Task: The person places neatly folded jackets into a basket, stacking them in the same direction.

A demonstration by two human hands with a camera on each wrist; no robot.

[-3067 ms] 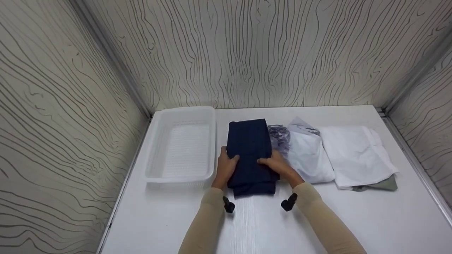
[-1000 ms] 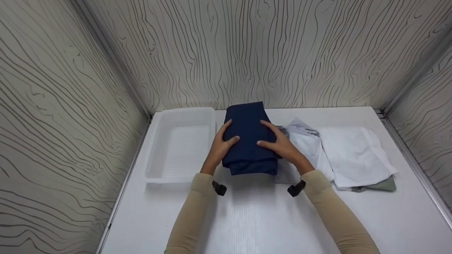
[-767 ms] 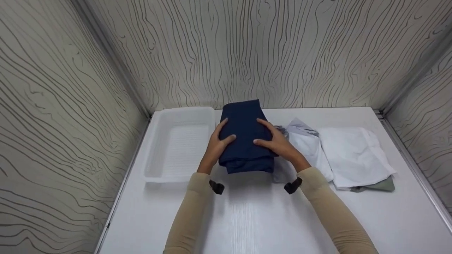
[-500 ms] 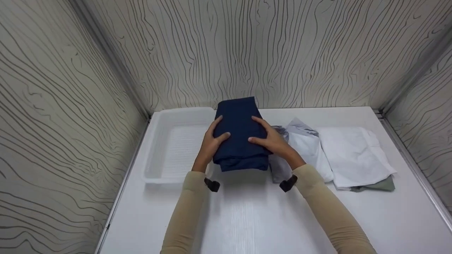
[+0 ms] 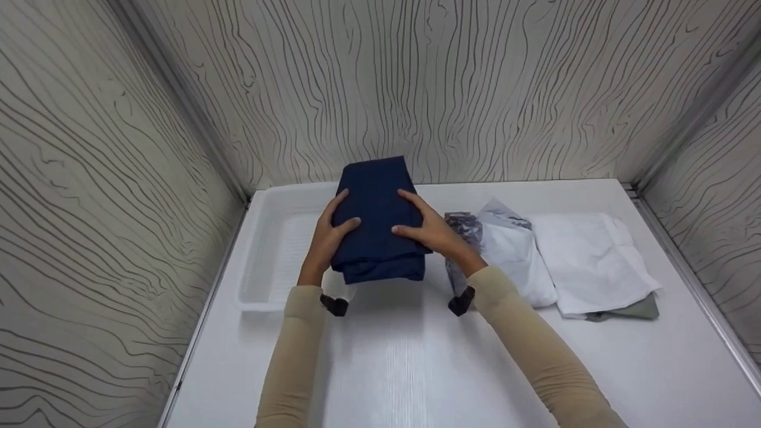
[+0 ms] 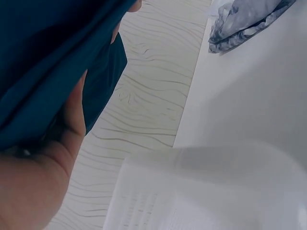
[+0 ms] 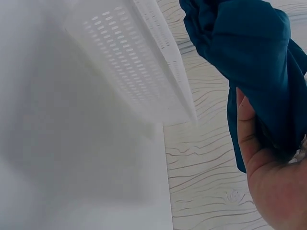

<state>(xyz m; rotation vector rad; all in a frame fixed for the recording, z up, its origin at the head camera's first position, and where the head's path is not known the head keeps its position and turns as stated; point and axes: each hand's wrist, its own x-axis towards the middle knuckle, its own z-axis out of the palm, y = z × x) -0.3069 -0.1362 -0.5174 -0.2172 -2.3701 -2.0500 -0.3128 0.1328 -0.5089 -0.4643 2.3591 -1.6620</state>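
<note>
Both hands hold a folded navy cloth garment [image 5: 376, 208] in the air, partly over the right side of the white plastic basket [image 5: 255, 261]. My left hand [image 5: 328, 238] grips its left edge, thumb on top and other fingers mostly hidden beneath. On the opposite edge my right hand [image 5: 434, 230] grips the same way. In the left wrist view the garment [image 6: 43, 62] drapes over the fingers, above the basket's rim [image 6: 216, 158]. From the right wrist the garment's folded end [image 7: 249, 43] shows beside the basket's perforated wall [image 7: 124, 52].
On the white table [image 5: 392, 356], right of the hands, lies a grey-and-white patterned folded cloth [image 5: 505, 249]. Farther right is a white cloth [image 5: 594, 261], with a green cloth [image 5: 633, 310] showing under it. Wood-grain panels [image 5: 380, 89] stand behind the table and at both sides.
Both hands have lifted the navy garment off the table and carried it left, from beside the basket to partly over it. The patterned cloth is now more exposed.
</note>
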